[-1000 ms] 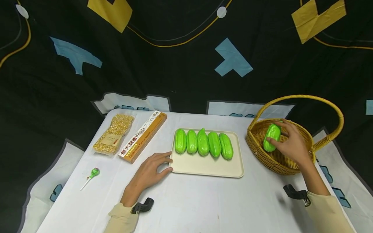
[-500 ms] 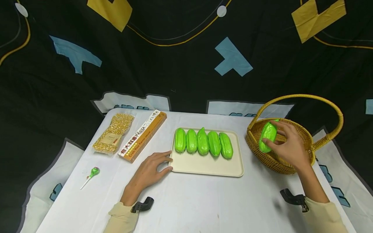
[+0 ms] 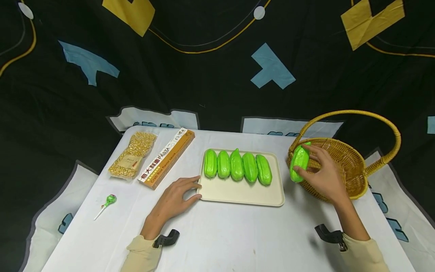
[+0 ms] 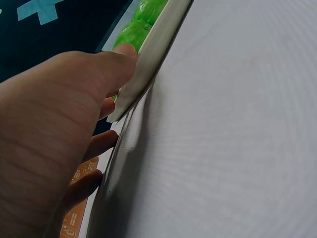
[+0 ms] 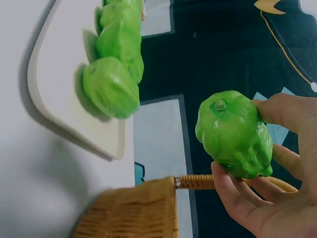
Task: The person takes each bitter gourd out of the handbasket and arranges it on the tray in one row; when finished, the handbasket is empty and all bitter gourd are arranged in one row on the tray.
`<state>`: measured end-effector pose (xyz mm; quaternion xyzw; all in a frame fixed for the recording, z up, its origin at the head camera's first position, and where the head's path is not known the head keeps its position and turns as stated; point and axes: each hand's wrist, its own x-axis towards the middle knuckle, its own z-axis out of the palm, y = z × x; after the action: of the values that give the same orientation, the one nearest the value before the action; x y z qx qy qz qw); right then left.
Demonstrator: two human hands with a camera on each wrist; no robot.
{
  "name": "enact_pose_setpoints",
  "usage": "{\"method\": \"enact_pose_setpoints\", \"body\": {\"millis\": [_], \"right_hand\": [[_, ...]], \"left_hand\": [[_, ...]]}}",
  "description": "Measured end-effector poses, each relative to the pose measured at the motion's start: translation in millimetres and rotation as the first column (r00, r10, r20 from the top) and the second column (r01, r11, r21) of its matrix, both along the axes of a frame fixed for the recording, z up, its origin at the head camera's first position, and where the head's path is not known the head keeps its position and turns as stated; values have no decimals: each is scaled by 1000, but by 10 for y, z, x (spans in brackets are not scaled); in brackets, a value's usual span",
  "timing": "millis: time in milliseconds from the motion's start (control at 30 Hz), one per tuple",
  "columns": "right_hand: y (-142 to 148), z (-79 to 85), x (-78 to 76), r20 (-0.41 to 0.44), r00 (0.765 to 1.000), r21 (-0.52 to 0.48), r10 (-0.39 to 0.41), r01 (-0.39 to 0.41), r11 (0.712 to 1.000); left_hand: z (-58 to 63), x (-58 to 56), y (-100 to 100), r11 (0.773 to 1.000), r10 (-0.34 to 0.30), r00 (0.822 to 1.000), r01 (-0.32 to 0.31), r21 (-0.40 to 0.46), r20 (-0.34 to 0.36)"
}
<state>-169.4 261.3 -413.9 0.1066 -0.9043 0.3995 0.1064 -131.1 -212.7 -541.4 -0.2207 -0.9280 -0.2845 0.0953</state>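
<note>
A glossy green, ridged bitter melon (image 3: 300, 163) is gripped between the thumb and fingers of my right hand (image 3: 324, 175), held over the left rim of the wicker basket (image 3: 344, 160). In the right wrist view the held melon (image 5: 233, 134) shows its round stem nub. Several like bitter melons (image 3: 236, 166) lie side by side along the far half of a cream tray (image 3: 238, 194). My left hand (image 3: 175, 198) touches the tray's left edge with thumb and forefinger, fingers extended. In the left wrist view its thumb (image 4: 121, 69) lies against the tray rim.
The basket's tall arched handle (image 3: 360, 112) rises at the right. Left of the tray lie a pasta box (image 3: 167, 160) and a clear bag of corn kernels (image 3: 132, 156). Nearer the table's left edge is a green lollipop (image 3: 108, 201). A dark curtain hangs behind.
My right hand has carried the bitter melon leftward from over the basket's inside to its left rim, nearer the tray. My left hand and the melons on the tray have stayed in place.
</note>
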Motion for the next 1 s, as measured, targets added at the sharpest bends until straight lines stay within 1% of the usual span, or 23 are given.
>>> {"method": "enact_pose_setpoints", "body": {"millis": [67,133,300,433,600,833,1000], "right_hand": [[-40,-26,5,-2,1000,-5,4,-4,1000],[-74,-60,10,-12,1000,11,2,-2,1000],[-168,-150,-2,-40,999,6,36,-36,999],[-238,-192,-11,-32,998,-11,54,-54,998],[-296,-237,-30,-35,998,38,43,-41,998],[-349,-319,-83,13,1000,93,21,-22,995],[-391,-390,-135,50,998,103,30,-35,994]], "left_hand": [[3,1,3,1000,-1,1000,1,4,4],[4,1,9,1000,-3,1000,3,7,6],[14,7,11,1000,-2,1000,2,5,3],[18,6,6,1000,2,1000,-2,1,8],[23,8,7,1000,6,1000,-6,5,10],[25,12,11,1000,4,1000,-4,2,13],[23,13,8,1000,3,1000,-3,-5,10]]}}
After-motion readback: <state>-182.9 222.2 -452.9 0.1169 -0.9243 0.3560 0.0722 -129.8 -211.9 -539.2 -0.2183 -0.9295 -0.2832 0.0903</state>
